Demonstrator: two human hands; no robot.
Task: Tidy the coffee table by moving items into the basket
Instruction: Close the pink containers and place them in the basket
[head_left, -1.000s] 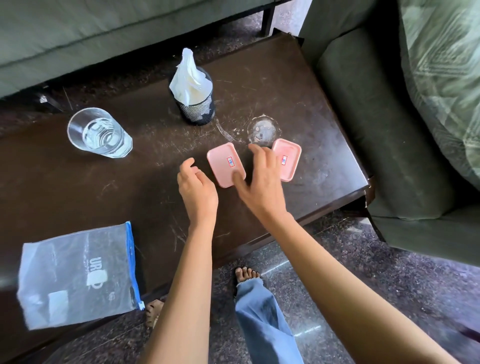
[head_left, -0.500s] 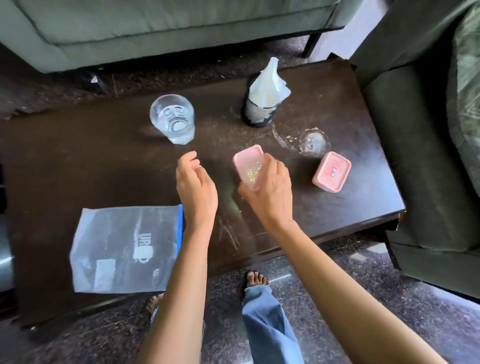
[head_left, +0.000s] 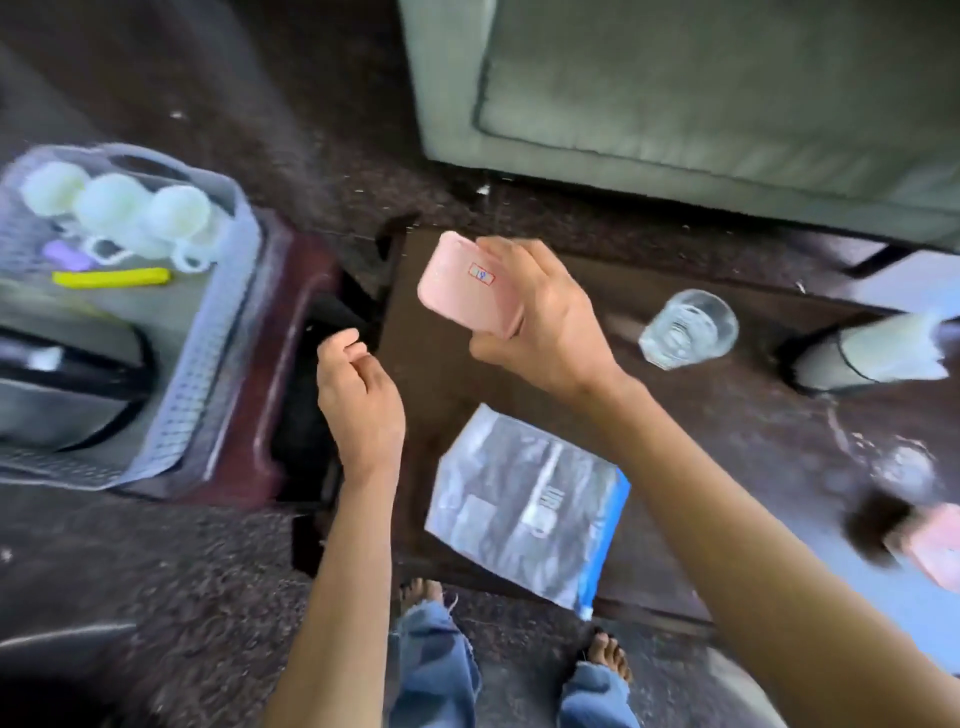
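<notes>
My right hand (head_left: 540, 322) grips a pink tray (head_left: 462, 286) with a small sticker, lifted above the left end of the dark coffee table (head_left: 701, 441). My left hand (head_left: 358, 400) hangs at the table's left edge with fingers loosely curled and holds nothing. The grey mesh basket (head_left: 208, 374) sits to the left on a dark red stool and holds white cups, a yellow item, a purple item and a black round thing. A second pink tray (head_left: 935, 551) lies at the table's right edge. On the table also lie a clear zip bag (head_left: 524, 504) and a drinking glass (head_left: 688, 327).
A tissue holder (head_left: 862, 353) with white tissue stands at the far right of the table. A small glass lid or coaster (head_left: 904, 467) lies near the second tray. A green sofa (head_left: 727, 104) runs behind the table. My feet stand on dark stone floor below.
My right hand has lifted the pink tray off the table and carried it left toward the basket. The view swung left, bringing the basket into sight. My left hand moved left too.
</notes>
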